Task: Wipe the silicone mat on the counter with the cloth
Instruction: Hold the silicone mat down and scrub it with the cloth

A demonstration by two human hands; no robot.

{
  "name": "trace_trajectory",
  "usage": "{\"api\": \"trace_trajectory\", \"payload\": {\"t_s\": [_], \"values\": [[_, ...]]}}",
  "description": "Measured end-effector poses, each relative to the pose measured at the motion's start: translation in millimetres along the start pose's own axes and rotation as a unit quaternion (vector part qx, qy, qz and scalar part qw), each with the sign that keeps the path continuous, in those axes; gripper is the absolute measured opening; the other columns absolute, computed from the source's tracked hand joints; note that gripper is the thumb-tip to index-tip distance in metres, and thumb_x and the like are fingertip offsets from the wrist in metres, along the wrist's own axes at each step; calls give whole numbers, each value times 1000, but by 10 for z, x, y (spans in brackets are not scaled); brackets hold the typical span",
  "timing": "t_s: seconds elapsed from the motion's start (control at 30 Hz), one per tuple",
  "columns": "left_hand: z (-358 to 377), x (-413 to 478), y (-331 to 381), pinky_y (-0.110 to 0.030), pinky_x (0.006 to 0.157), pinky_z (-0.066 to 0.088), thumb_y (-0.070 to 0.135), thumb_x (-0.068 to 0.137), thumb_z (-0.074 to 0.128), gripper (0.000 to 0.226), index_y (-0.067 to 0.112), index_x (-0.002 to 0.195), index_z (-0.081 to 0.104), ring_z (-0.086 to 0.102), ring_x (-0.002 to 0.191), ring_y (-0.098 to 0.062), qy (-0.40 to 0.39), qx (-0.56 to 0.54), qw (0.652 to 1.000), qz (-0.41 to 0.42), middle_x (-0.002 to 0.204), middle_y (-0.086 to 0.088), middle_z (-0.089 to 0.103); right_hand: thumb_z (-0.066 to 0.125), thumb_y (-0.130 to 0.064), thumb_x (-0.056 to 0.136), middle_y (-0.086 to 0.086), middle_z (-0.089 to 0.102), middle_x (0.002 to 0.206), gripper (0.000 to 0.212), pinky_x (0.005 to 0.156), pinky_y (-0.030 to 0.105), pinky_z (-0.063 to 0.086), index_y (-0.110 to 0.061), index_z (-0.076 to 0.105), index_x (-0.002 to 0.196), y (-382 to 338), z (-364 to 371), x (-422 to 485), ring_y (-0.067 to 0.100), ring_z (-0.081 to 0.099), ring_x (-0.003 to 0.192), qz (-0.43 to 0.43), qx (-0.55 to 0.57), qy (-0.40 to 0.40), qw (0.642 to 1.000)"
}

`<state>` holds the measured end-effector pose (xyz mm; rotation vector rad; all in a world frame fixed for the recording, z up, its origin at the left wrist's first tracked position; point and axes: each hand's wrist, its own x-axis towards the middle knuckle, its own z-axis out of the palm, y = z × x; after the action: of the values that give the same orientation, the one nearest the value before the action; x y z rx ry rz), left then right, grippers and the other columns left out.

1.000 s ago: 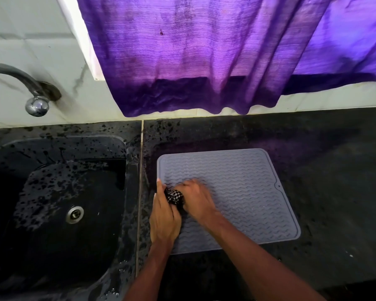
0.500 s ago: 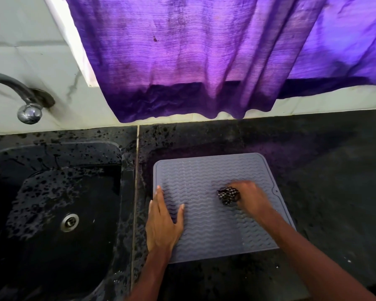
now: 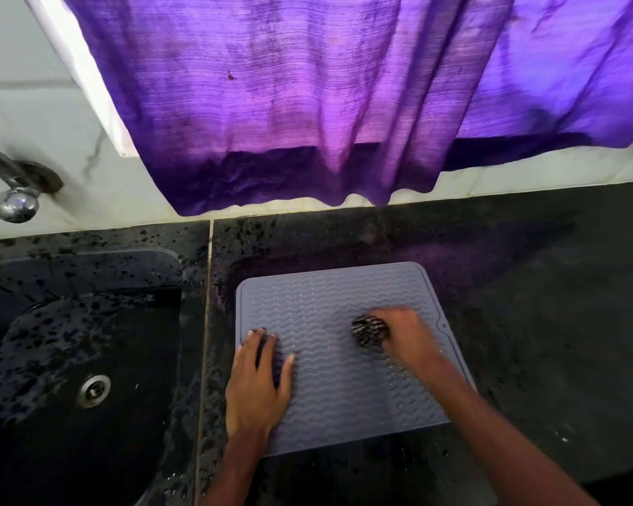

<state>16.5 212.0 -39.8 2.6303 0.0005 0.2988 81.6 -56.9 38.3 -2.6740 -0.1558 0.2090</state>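
Observation:
A grey silicone mat (image 3: 329, 294) with wavy ridges lies on the black counter (image 3: 545, 286), just right of the sink. My left hand (image 3: 258, 381) rests flat on the mat's near left part, fingers straight and spread. My right hand (image 3: 404, 336) grips a bunched black-and-white checked cloth (image 3: 368, 330) and presses it onto the mat's right half. The hand and cloth are motion-blurred.
A black sink (image 3: 81, 359) with a metal drain (image 3: 94, 390) sits to the left, spotted with water. A chrome tap (image 3: 13, 191) juts from the white tiled wall. A purple curtain (image 3: 307, 104) hangs above the counter's back edge.
My right hand carried the cloth from beside my left hand across the mat to its right half. My left hand stayed flat on the mat's left part.

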Motion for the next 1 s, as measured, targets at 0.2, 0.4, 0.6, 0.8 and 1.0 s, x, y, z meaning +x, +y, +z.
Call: {"api": "trace_trajectory", "payload": {"t_s": [0.2, 0.4, 0.6, 0.8, 1.0], "values": [[-27, 13, 10, -47, 100, 53, 55, 97, 44, 58, 16, 135, 62, 46, 140, -23, -10, 6, 1000, -11, 150, -1, 50, 71, -6, 70, -3, 70, 108, 42, 93, 38, 49, -26, 70, 107, -234, 223, 31, 23, 60, 104, -43, -68, 4, 997], [-13, 1, -5, -46, 103, 51, 55, 98, 43, 58, 17, 138, 61, 45, 141, -21, -8, 9, 1000, -12, 151, 1, 49, 65, -5, 71, -3, 71, 107, 43, 88, 35, 53, -30, 70, 106, 196, -106, 4, 22, 64, 104, -1, -64, -28, 998], [-18, -4, 0, -47, 103, 52, 52, 99, 45, 55, 18, 138, 61, 44, 142, -19, -6, 0, 1000, -15, 151, 1, 49, 63, -7, 75, -4, 70, 112, 49, 89, 38, 54, -39, 67, 112, 696, -441, -18, 23, 65, 105, 65, -55, -54, 995], [-19, -2, -1, -47, 103, 52, 55, 99, 44, 56, 19, 138, 61, 43, 143, -17, -6, -18, 1000, -24, 151, 2, 49, 60, -5, 73, 5, 71, 108, 50, 85, 40, 55, -32, 69, 113, 1015, -542, -22, 28, 67, 98, 68, -46, -65, 995], [-39, 5, 30, -45, 103, 52, 60, 96, 47, 59, 21, 137, 62, 42, 143, -15, -4, -45, 998, -39, 151, 6, 48, 61, 10, 62, 6, 72, 97, 47, 83, 40, 54, -16, 74, 99, 1047, -453, -14, 27, 66, 92, -26, -20, -48, 998]]}}
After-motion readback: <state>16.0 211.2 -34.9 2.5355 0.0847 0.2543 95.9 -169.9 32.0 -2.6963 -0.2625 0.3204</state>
